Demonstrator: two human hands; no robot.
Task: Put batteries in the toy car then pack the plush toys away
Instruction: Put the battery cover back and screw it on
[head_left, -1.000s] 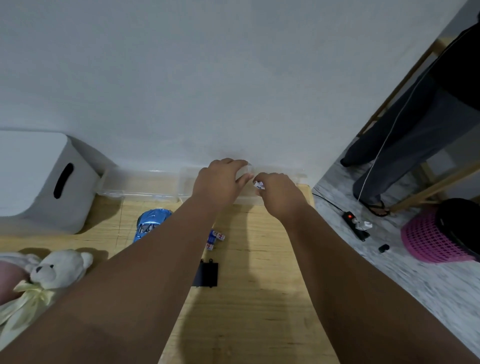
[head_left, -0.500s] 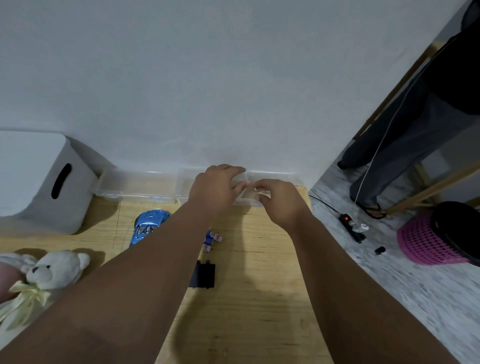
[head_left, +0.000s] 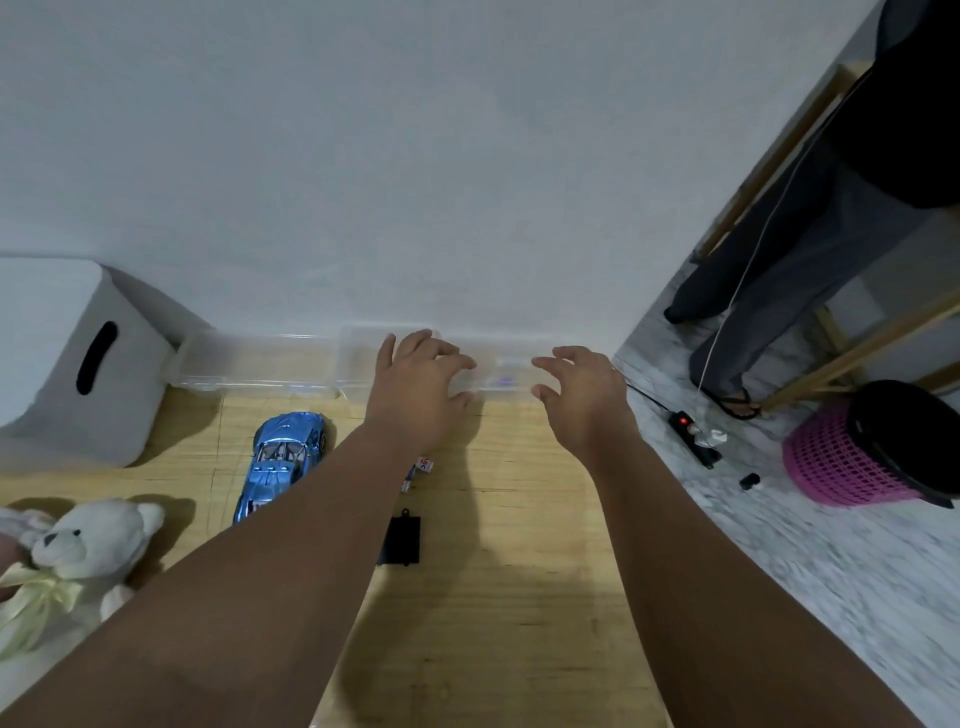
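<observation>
Left hand (head_left: 415, 387) and right hand (head_left: 582, 395) hover, fingers spread, over clear box (head_left: 488, 374)

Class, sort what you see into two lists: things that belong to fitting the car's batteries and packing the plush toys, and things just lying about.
Job in hand:
blue toy car
batteries
black battery cover
white teddy bear
grey storage bin, probably for the plush toys

Lying about:
pink basket
power strip

Both forearms in shot, bare all the way up to the fingers (head_left: 447, 356); left hand (head_left: 415, 384) bare, right hand (head_left: 582, 400) bare; wrists just behind the fingers plain and uncovered on both sides.
</observation>
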